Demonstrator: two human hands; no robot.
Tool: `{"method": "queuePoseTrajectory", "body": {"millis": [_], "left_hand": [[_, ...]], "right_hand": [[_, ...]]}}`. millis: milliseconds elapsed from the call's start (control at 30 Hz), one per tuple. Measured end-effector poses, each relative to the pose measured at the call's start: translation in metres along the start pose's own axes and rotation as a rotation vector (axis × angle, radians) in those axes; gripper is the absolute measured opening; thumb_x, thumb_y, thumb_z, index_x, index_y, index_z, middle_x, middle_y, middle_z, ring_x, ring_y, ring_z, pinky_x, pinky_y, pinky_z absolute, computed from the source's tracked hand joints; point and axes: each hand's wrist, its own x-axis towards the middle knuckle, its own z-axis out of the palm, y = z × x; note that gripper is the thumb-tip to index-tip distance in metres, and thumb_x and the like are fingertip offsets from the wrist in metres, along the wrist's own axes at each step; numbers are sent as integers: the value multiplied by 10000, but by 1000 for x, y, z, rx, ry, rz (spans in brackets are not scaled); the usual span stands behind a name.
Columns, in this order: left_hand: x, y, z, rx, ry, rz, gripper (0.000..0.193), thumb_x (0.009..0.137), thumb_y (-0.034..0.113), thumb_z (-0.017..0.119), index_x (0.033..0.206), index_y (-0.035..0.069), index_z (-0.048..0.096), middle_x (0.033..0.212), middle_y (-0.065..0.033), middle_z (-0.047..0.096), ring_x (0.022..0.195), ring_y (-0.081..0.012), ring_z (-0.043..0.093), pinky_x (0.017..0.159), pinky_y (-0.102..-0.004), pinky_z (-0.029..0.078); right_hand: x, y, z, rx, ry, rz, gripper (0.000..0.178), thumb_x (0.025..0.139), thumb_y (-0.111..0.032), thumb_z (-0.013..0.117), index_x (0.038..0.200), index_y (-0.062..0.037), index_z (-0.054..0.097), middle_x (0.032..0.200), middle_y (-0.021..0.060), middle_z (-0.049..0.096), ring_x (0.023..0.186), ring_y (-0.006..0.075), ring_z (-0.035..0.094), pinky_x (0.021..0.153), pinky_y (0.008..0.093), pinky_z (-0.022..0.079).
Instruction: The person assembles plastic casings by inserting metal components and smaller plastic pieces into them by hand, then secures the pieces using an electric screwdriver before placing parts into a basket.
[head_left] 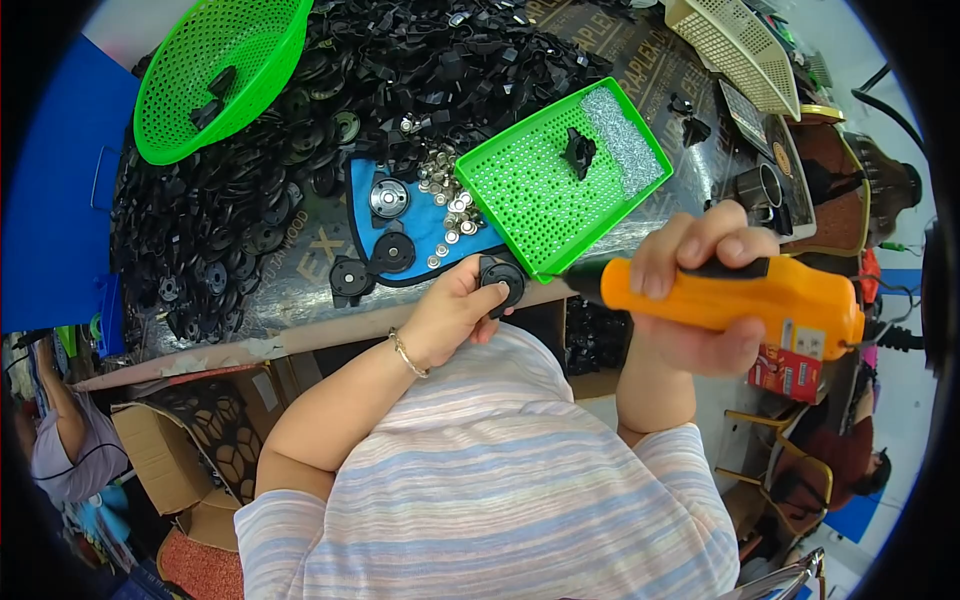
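My left hand [447, 312] pinches a round black plastic part [503, 284] at the table's front edge. In my right hand [692, 345] is an orange electric screwdriver [690, 297], its fingers wrapped around the body. The tool lies nearly level, with its dark nose pointing left toward the black part. Its thin tip is apart from that part, over the near corner of a green perforated tray [535, 200]. Small silver screws [622, 140] fill the tray's far right end, and a black plastic piece [578, 152] lies beside them.
Left of the tray, a blue cloth [425, 215] holds small round metal pieces [455, 218], a metal-faced disc [389, 198] and a black disc [393, 252]. Black parts [400, 80] heap behind. A green basket [220, 80] stands far left, a metal cup [760, 187] right. Other people sit nearby.
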Motion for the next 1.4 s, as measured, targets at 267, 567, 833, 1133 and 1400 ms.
{"method": "queuePoseTrajectory", "body": {"millis": [267, 567, 833, 1133, 1400], "left_hand": [[-2, 0, 1, 19, 17, 11, 63, 861, 83, 479, 920, 63, 472, 695, -26, 525, 431, -73, 432, 374, -200, 333], [0, -2, 1, -10, 27, 17, 66, 861, 84, 476, 923, 62, 479, 687, -26, 517, 422, -71, 424, 366, -199, 320], [3, 2, 3, 23, 34, -37, 60, 852, 88, 481, 903, 55, 484, 681, -36, 515, 393, -75, 425, 342, -205, 309], [3, 2, 3, 24, 36, -27, 52, 850, 83, 489, 892, 51, 487, 686, -31, 526, 393, -74, 438, 338, -203, 311], [3, 1, 2, 25, 21, -21, 38, 855, 83, 486, 879, 54, 482, 687, -27, 531, 402, -69, 446, 343, -197, 314]], "right_hand": [[-11, 11, 20, -75, 24, 155, 460, 796, -402, 610, 959, -12, 428, 849, 106, 441, 606, 175, 523, 536, 269, 459], [-13, 17, 20, -27, -14, 216, 434, 777, -371, 641, 937, -14, 454, 823, 97, 462, 602, 144, 538, 538, 240, 449], [6, 7, 0, 146, -208, 126, 472, 799, -407, 608, 984, -10, 431, 861, 103, 437, 590, 168, 502, 509, 262, 449], [-2, 42, -3, -110, 171, 48, 472, 753, -356, 681, 967, 6, 466, 872, 108, 481, 611, 177, 554, 565, 270, 473], [-2, 53, -3, -145, 169, 61, 445, 761, -329, 677, 962, 17, 482, 859, 114, 506, 586, 166, 560, 568, 253, 468]]}}
